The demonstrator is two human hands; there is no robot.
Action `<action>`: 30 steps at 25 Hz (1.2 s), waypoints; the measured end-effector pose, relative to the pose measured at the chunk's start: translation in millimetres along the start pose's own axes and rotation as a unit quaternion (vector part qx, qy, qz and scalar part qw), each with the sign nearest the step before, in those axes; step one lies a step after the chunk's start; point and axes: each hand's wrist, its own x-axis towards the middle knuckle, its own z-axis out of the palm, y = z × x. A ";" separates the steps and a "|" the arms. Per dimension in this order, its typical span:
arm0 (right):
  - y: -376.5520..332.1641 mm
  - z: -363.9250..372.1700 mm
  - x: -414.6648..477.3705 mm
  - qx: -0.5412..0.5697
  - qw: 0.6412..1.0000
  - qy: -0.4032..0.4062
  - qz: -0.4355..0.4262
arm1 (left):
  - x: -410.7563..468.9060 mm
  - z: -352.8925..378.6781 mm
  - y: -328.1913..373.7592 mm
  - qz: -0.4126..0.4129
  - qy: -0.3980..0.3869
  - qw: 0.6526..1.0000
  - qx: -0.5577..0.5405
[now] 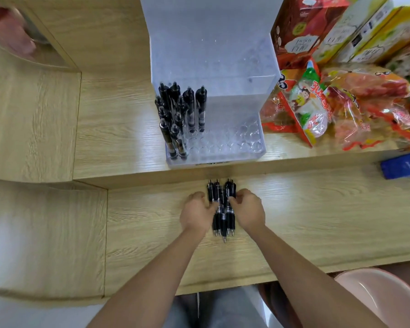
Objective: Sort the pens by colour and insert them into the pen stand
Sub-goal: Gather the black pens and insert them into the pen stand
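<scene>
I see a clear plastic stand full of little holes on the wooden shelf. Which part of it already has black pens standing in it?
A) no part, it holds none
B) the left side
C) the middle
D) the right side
B: the upright black pens cluster in the leftmost holes of the clear plastic pen stand, while the holes to their right show no pens.

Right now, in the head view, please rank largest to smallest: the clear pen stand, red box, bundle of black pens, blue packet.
1. clear pen stand
2. red box
3. bundle of black pens and blue packet look alike; the packet is cut off, so unranked.
</scene>
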 end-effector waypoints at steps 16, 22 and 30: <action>-29.9 -16.5 10.3 0.020 0.995 -0.046 0.091 | -15.1 -5.3 26.9 0.003 0.020 0.991 -0.135; -57.8 -81.2 -47.4 0.115 0.982 0.094 -0.119 | -61.5 -72.8 38.2 0.141 0.108 0.959 -0.220; -148.8 -151.0 -79.9 0.245 0.888 0.202 -0.332 | -82.6 -186.0 101.2 0.350 0.231 0.881 -0.220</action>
